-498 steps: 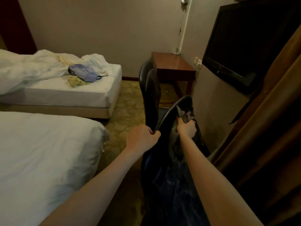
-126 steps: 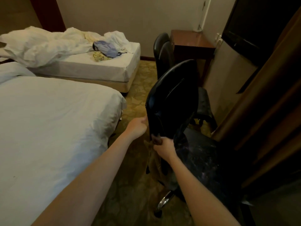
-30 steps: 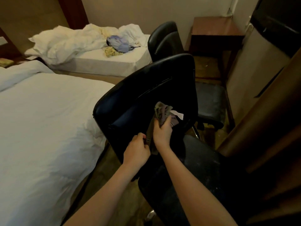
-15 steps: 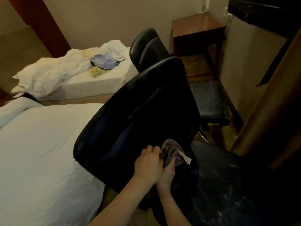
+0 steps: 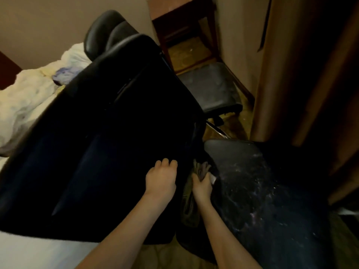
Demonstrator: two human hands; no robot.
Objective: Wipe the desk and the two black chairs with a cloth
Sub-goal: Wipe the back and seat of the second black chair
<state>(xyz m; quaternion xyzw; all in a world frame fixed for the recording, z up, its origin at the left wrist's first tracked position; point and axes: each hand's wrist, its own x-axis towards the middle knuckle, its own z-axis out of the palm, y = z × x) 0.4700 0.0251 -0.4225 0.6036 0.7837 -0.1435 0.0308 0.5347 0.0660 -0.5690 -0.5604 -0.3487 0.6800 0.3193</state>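
On my feed the near chair (image 5: 116,133) filled most of the view. Its black back was tilted toward the camera, and its seat lay off to the right, streaked with pale marks. The right hand (image 5: 202,188) sat low where the back met the seat, its fingers closed around a bunched grey-green cloth (image 5: 202,168). Part of the cloth stuck up above the fist and a longer tail hung down beside the wrist. The cloth touched the lower edge of the back, at the seat's rear corner. The left hand (image 5: 161,181) lay on the back just beside the right one, apart from the cloth. Its fingers (image 5: 165,162) were bent with only the knuckles showing. Against that dark upholstery I could not tell whether they gripped anything or merely pressed there.

Behind stood the far chair (image 5: 211,88), its seat dusty and its rounded back poking over the near chair's top. Beyond it, by the wall, was the brown wooden surface (image 5: 167,6), blurred, with patterned carpet (image 5: 190,53) beneath it. A brown curtain (image 5: 310,74) ran down the right side. On the left a bed (image 5: 19,113) carried rumpled white bedding and a blue garment (image 5: 64,75). A second bed (image 5: 29,253) edged into the lower left corner.
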